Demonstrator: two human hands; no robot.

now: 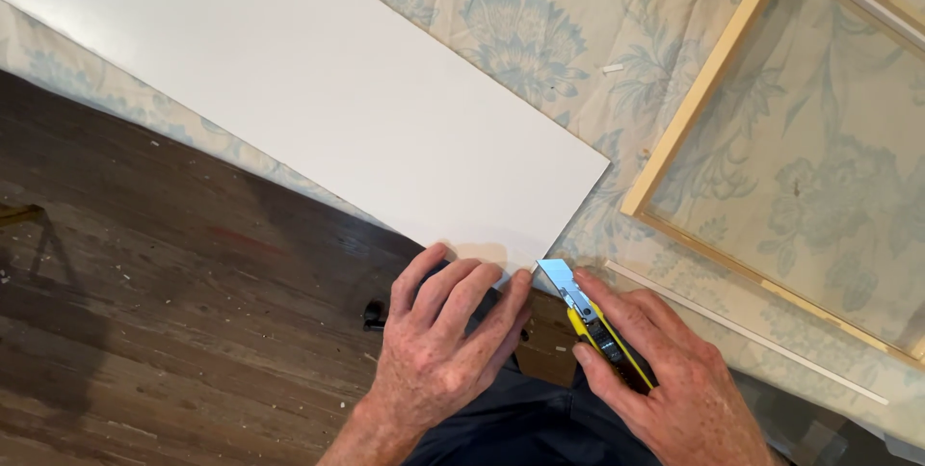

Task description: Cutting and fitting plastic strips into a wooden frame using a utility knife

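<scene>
right hand (665, 370) gripping utility knife (590, 317), left hand (445, 331) pressing white board (318, 90)

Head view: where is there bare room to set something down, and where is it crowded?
Free: the dark wood floor left of the left hand, and the white board's upper stretch. Crowded: the board's near corner, where the left hand and the right hand with its utility knife meet.

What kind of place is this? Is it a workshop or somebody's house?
Probably a room in a home used for a craft job. A flowery cloth covers a worn wooden floor, with a white board and a bare wooden frame on it. The right hand holds a yellow utility knife.
</scene>
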